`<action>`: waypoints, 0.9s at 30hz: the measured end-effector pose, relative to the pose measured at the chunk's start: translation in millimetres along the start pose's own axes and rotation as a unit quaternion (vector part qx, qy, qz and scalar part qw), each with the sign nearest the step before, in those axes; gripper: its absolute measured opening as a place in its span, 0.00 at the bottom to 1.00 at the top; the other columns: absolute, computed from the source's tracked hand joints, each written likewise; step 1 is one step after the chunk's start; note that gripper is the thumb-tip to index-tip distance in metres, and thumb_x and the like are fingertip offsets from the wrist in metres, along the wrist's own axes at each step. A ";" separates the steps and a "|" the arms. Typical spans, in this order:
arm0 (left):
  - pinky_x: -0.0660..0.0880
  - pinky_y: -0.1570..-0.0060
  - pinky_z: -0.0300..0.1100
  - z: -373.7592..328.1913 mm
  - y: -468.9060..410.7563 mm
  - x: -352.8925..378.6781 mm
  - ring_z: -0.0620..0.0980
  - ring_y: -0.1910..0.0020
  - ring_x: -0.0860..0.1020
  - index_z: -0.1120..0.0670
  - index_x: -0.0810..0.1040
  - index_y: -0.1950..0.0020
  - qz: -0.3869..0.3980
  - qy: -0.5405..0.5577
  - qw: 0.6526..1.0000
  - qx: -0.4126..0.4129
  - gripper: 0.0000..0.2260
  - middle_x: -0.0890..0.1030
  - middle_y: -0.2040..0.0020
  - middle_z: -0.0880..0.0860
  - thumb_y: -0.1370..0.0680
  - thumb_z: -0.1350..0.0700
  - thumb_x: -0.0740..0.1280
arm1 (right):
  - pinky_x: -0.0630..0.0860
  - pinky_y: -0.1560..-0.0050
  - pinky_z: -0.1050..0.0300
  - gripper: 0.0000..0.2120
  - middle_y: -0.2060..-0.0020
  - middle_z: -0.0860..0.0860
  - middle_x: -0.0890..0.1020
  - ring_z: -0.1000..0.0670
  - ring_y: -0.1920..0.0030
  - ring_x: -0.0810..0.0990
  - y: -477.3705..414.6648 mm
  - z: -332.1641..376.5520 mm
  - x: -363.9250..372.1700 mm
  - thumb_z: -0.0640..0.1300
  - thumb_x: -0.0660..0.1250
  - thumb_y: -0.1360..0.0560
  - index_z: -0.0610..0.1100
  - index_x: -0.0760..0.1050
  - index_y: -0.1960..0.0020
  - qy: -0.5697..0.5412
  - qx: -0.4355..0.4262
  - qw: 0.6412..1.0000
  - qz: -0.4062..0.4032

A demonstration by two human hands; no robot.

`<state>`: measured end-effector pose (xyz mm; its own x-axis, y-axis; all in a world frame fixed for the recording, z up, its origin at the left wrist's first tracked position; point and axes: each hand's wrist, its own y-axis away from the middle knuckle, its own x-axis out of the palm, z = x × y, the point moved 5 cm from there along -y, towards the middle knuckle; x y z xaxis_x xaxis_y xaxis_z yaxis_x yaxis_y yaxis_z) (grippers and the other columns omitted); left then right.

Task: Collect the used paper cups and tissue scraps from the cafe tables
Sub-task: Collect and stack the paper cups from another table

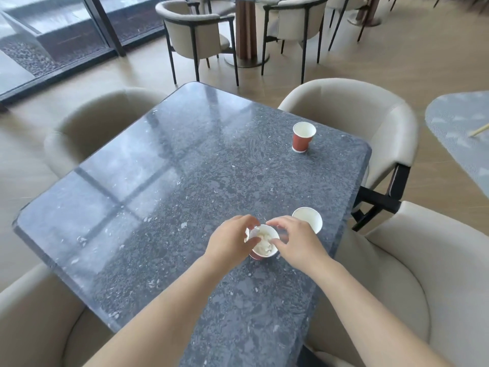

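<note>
Your left hand point(232, 242) sits at the lower centre of the frame. Its thumb and fingertips pinch a torn white tissue scrap point(248, 234) at the left rim of the near red paper cup point(264, 242). This cup stands upright on the dark grey speckled stone surface point(185, 168), near the surface's lower right edge, and its white inside holds crumpled white tissue pieces point(264, 243). Your right hand point(296, 242) is on the right side of the same cup. Its fingers curl over the upper right of the rim and its thumb tip rests at the lower right of the rim, so the hand grips the cup there. The two hands face each other across the cup mouth, with the fingertips close together above the rim. A second paper cup with a white inside point(308, 218) stands upright just beyond your right hand, towards the right edge of the surface, and the hand partly covers it. You cannot tell whether that cup touches the near cup. A third red paper cup with a white inside point(303, 136) stands upright near the upper right corner of the surface, well apart from the other two. Beige upholstered armchairs point(370, 120) stand round the surface. A light grey patterned table point(455, 123) shows at the right edge of the frame. More chairs and a pedestal table base point(246, 30) appear at the upper centre, and a glass wall with dark frames point(105, 25) fills the upper left.
</note>
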<state>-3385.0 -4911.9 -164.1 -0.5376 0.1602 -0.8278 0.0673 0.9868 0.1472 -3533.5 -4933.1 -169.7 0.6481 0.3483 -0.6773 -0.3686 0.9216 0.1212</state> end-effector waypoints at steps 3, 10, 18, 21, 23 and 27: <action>0.71 0.53 0.42 -1.6 -2.6 8.4 0.48 0.45 0.74 0.45 0.72 0.39 0.019 -0.022 1.000 -0.011 0.18 0.76 0.44 0.46 0.27 0.50 0.69 | 0.75 0.47 0.59 0.14 0.49 0.54 0.78 0.55 0.51 0.75 6.2 -4.2 -3.9 0.36 0.66 0.30 0.49 0.77 0.46 -0.006 0.003 1.000 -0.005; 0.76 0.49 0.48 13.8 6.9 22.3 0.48 0.35 0.65 0.45 0.74 0.41 0.068 -0.126 0.990 0.004 0.15 0.69 0.37 0.46 0.27 0.48 0.68 | 0.67 0.54 0.66 0.13 0.56 0.62 0.73 0.60 0.57 0.72 13.1 -22.0 -9.8 0.38 0.66 0.29 0.50 0.76 0.47 0.028 -0.001 0.999 -0.028; 0.72 0.46 0.45 11.5 -1.7 33.7 0.50 0.32 0.63 0.44 0.75 0.42 0.065 -0.214 0.974 0.046 0.13 0.65 0.33 0.48 0.26 0.50 0.66 | 0.63 0.47 0.66 0.13 0.47 0.51 0.78 0.50 0.45 0.71 7.5 -55.6 -16.3 0.37 0.66 0.28 0.46 0.75 0.44 0.131 0.007 0.991 -0.042; 0.73 0.49 0.45 15.6 -6.6 36.1 0.49 0.34 0.65 0.43 0.77 0.45 0.059 -0.200 0.978 0.025 0.10 0.68 0.36 0.47 0.26 0.49 0.66 | 0.64 0.44 0.63 0.14 0.46 0.51 0.78 0.49 0.43 0.70 2.7 -63.2 -14.8 0.39 0.66 0.28 0.45 0.75 0.43 0.148 0.010 0.988 -0.033; 0.73 0.54 0.43 19.5 -9.3 37.2 0.48 0.39 0.69 0.43 0.78 0.47 0.053 -0.190 0.980 0.002 0.08 0.70 0.40 0.46 0.25 0.49 0.65 | 0.64 0.45 0.63 0.13 0.46 0.51 0.78 0.49 0.43 0.70 -1.3 -66.0 -13.2 0.39 0.65 0.28 0.45 0.75 0.43 0.155 0.009 0.988 -0.029; 0.71 0.59 0.43 27.2 -16.0 38.8 0.48 0.45 0.74 0.43 0.77 0.47 0.045 -0.171 0.984 -0.036 0.07 0.72 0.43 0.45 0.24 0.49 0.64 | 0.67 0.46 0.60 0.14 0.47 0.50 0.78 0.48 0.44 0.72 -12.2 -68.3 -11.0 0.34 0.62 0.27 0.44 0.75 0.44 0.162 0.013 0.986 -0.028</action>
<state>-3384.0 -4920.8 -213.3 -0.2180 0.2568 -0.9416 0.0360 0.9662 0.2552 -3581.7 -4959.8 -213.3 0.4192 0.2274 -0.8789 -0.3173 0.9438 0.0929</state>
